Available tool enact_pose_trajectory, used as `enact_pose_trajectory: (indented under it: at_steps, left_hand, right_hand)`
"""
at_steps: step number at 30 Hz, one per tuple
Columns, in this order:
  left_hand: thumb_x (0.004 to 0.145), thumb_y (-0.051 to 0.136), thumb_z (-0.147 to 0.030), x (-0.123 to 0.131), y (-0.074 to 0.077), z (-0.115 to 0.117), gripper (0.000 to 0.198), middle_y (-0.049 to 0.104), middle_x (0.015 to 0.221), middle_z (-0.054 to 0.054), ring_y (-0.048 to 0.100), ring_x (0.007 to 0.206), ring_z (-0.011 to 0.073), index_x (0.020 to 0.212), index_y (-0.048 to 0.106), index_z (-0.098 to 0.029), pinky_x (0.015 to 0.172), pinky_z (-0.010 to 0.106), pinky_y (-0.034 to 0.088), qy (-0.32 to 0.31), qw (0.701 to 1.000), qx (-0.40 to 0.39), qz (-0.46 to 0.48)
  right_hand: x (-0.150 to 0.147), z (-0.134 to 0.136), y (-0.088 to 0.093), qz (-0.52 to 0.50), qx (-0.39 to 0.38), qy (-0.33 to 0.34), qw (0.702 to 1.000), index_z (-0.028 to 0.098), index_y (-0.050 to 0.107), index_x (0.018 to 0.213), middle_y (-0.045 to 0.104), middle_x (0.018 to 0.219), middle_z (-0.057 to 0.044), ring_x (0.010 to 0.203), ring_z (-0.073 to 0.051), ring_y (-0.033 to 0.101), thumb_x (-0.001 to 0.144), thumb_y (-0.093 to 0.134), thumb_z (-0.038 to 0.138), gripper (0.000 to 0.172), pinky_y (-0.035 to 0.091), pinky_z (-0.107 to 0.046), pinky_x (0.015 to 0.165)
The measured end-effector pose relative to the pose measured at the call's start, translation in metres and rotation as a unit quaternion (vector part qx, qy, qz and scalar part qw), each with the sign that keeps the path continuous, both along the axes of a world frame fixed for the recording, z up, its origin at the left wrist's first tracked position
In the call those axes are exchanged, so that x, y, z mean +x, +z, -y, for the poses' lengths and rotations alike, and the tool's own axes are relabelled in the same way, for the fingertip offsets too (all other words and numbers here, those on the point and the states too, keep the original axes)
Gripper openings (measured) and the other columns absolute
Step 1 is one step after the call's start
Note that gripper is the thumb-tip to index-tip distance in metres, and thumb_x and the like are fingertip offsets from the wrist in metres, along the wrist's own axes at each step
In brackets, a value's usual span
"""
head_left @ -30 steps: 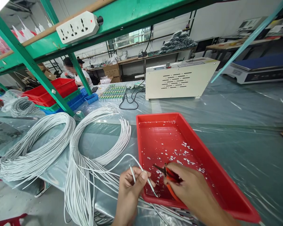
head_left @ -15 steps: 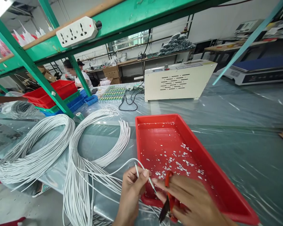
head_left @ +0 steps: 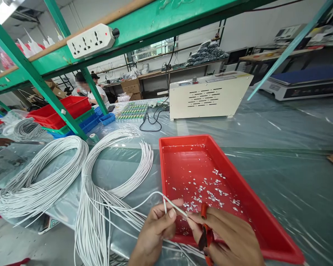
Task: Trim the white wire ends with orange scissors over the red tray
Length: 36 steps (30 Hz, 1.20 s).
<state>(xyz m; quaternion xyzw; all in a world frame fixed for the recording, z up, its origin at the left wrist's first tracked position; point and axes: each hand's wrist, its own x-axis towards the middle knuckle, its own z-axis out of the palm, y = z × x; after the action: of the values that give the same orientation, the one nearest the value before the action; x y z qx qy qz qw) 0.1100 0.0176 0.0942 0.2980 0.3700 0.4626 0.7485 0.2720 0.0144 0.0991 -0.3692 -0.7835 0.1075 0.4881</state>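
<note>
Between finger and thumb, my left hand (head_left: 154,229) pinches a white cable (head_left: 174,206) that loops over from the coil at the left. My right hand (head_left: 231,233) grips orange-handled scissors (head_left: 209,236), with their dark blades pointing down and back. Its thumb and forefinger also meet at the cable's end, hiding the tip. Both hands are over the near edge of a red tray (head_left: 161,166), which has small silvery-white scraps (head_left: 212,194) scattered across its floor.
Two big coils of white cable, a nearer coil (head_left: 90,192) and a left coil (head_left: 41,177), lie to the left. A cream metal box (head_left: 208,98) stands behind the tray. A green frame (head_left: 48,88) crosses the bench, with stacked bins (head_left: 69,107) behind it. Another person's hand (head_left: 1,142) shows far left.
My right hand has shifted slightly right and now pinches the cable's end, drawing it straighter. The other person's hand at far left has come down from the red bin.
</note>
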Motion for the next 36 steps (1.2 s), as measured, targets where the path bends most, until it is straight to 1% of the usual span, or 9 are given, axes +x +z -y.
enact_pose_trajectory:
  at_steps: [4,8,11,13,22,26,30,32,36]
  left_hand:
    - [0.062,0.075,-0.037,0.002,-0.003,0.004,0.029,0.036,0.042,-0.009,0.017,0.039,0.0022,0.073,0.069,-0.012,0.041,0.020,0.010,0.085,0.996,0.010,-0.034]
    - [0.066,0.073,-0.037,0.005,0.003,0.006,0.027,0.031,0.042,-0.010,0.015,0.040,0.0028,0.070,0.066,-0.012,0.041,0.018,0.011,0.118,0.992,0.027,-0.046]
    - [0.069,0.071,-0.036,0.008,0.008,0.005,0.025,0.029,0.042,-0.011,0.015,0.040,0.0030,0.067,0.063,-0.012,0.041,0.018,0.013,0.122,0.991,0.034,-0.044]
    - [0.070,0.070,-0.035,0.010,0.010,0.004,0.024,0.029,0.042,-0.010,0.014,0.041,0.0031,0.066,0.063,-0.012,0.041,0.017,0.014,0.118,0.991,0.037,-0.043]
    - [0.071,0.069,-0.036,0.012,0.013,0.002,0.025,0.038,0.043,-0.008,0.017,0.040,0.0023,0.063,0.067,-0.013,0.044,0.015,0.026,0.074,0.992,0.054,-0.083]
    - [0.077,0.062,-0.035,0.005,0.012,0.008,0.032,0.054,0.045,-0.001,0.043,0.045,0.0073,0.054,0.067,-0.014,0.051,0.018,0.037,0.044,0.975,0.126,-0.175]
    - [0.078,0.062,-0.019,0.000,0.020,0.010,0.014,0.070,0.086,0.006,0.062,0.080,0.0169,0.086,0.073,-0.021,0.073,0.023,0.045,0.143,0.890,0.288,-0.324]
    - [0.079,0.059,-0.014,0.002,0.026,0.009,0.026,0.070,0.098,0.007,0.062,0.091,0.0196,0.100,0.069,-0.023,0.081,0.026,0.044,0.090,0.859,0.344,-0.370]
    - [0.083,0.053,-0.017,0.008,0.032,0.006,0.022,0.073,0.084,0.008,0.065,0.073,0.0182,0.095,0.072,-0.020,0.070,0.025,0.048,-0.034,0.864,0.323,-0.385]
  right_hand:
    - [-0.009,0.002,0.002,-0.113,-0.184,0.006,0.976,0.018,0.066,0.073,0.055,0.055,0.001,0.047,-0.012,0.050,0.077,0.055,0.015,0.012,0.039,-0.022,0.046]
    - [-0.014,0.000,0.000,-0.250,-0.459,0.056,0.851,0.017,0.069,0.075,0.051,0.048,0.002,0.042,-0.011,0.047,0.071,0.066,0.035,0.019,0.036,-0.019,0.039]
    - [-0.012,-0.001,-0.004,-0.301,-0.521,0.070,0.795,0.015,0.070,0.079,0.050,0.046,0.002,0.040,-0.011,0.047,0.069,0.068,0.042,0.029,0.037,-0.019,0.039]
    - [-0.010,0.000,-0.004,-0.304,-0.507,0.060,0.805,0.016,0.070,0.080,0.052,0.047,0.001,0.042,-0.012,0.048,0.071,0.066,0.042,0.028,0.039,-0.020,0.040]
    - [-0.007,0.000,0.013,-0.162,-0.204,-0.013,0.965,0.020,0.068,0.073,0.052,0.053,0.004,0.046,-0.010,0.050,0.077,0.057,0.020,0.012,0.041,-0.018,0.047]
    - [0.011,-0.008,0.022,-0.084,-0.126,-0.017,0.988,0.018,0.065,0.078,0.059,0.061,0.001,0.052,-0.012,0.055,0.077,0.053,0.012,0.013,0.044,-0.018,0.051]
    - [0.024,-0.017,0.033,0.030,-0.081,0.047,0.995,0.018,0.064,0.075,0.058,0.060,0.000,0.052,-0.013,0.053,0.069,0.042,0.003,0.027,0.041,-0.022,0.049]
    - [0.025,-0.018,0.037,0.059,-0.061,0.076,0.993,0.018,0.063,0.069,0.057,0.059,-0.001,0.051,-0.013,0.051,0.063,0.037,0.002,0.031,0.038,-0.023,0.048]
    - [0.020,-0.015,0.035,0.000,-0.154,0.092,0.984,0.018,0.066,0.074,0.056,0.057,0.000,0.050,-0.013,0.051,0.070,0.044,0.006,0.025,0.039,-0.021,0.048]
